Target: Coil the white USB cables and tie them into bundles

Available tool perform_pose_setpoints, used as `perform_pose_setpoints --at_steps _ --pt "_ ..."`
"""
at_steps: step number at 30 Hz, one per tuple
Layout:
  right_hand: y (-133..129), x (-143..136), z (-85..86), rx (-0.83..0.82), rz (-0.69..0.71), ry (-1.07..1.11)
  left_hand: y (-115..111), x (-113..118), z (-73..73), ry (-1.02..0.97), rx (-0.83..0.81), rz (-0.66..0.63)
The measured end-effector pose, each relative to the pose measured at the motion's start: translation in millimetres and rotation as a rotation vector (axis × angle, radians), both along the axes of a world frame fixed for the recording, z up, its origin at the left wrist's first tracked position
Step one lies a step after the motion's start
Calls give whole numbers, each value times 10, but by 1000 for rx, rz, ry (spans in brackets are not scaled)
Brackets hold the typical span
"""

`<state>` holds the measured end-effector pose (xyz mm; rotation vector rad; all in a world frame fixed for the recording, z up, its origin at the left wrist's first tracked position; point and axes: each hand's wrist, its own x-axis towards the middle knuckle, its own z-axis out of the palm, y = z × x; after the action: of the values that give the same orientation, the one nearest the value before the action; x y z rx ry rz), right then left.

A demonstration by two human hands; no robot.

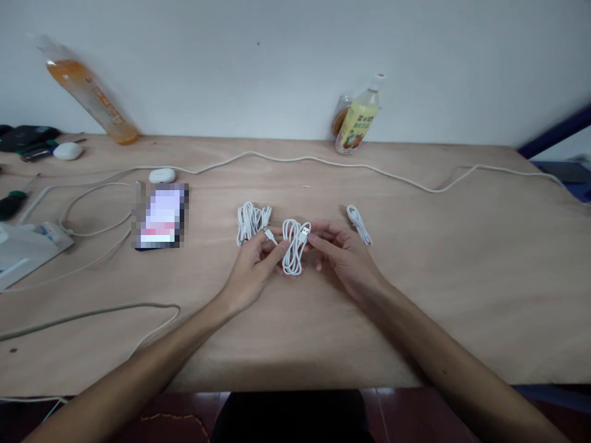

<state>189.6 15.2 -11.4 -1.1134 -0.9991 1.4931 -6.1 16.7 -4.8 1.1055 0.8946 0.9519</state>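
Observation:
A coiled white USB cable (pixel 292 255) is held between both hands above the middle of the wooden table. My left hand (pixel 256 264) pinches its left side, with a small white connector (pixel 269 234) sticking up by the fingers. On the right side my right hand (pixel 344 252) grips the coil near the USB plug (pixel 305 232), thumb on top. Behind my left hand lies a pile of coiled white cables (pixel 252 220). Another bundled white cable (pixel 359 224) rests just beyond my right hand.
A phone (pixel 161 215) and a white case (pixel 162 176) lie left. A long white cable (pixel 314 159) crosses the table's back. An orange bottle (pixel 92 98) and a yellow bottle (pixel 359 120) lean on the wall. A power strip (pixel 34 246) and loose cables are at far left.

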Motion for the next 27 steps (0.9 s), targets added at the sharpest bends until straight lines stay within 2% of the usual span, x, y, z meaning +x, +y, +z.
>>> perform_pose_setpoints --at_steps 6,12,20,27 --pt "0 -11 12 45 3 -74 -11 3 5 13 -3 -13" --pt "-22 -42 17 134 -73 -148 -28 22 34 -26 6 -50" --pt "-145 -108 81 299 -67 -452 -3 22 46 9 39 74" --pt "-202 -175 61 323 -148 -564 -46 28 35 101 108 60"
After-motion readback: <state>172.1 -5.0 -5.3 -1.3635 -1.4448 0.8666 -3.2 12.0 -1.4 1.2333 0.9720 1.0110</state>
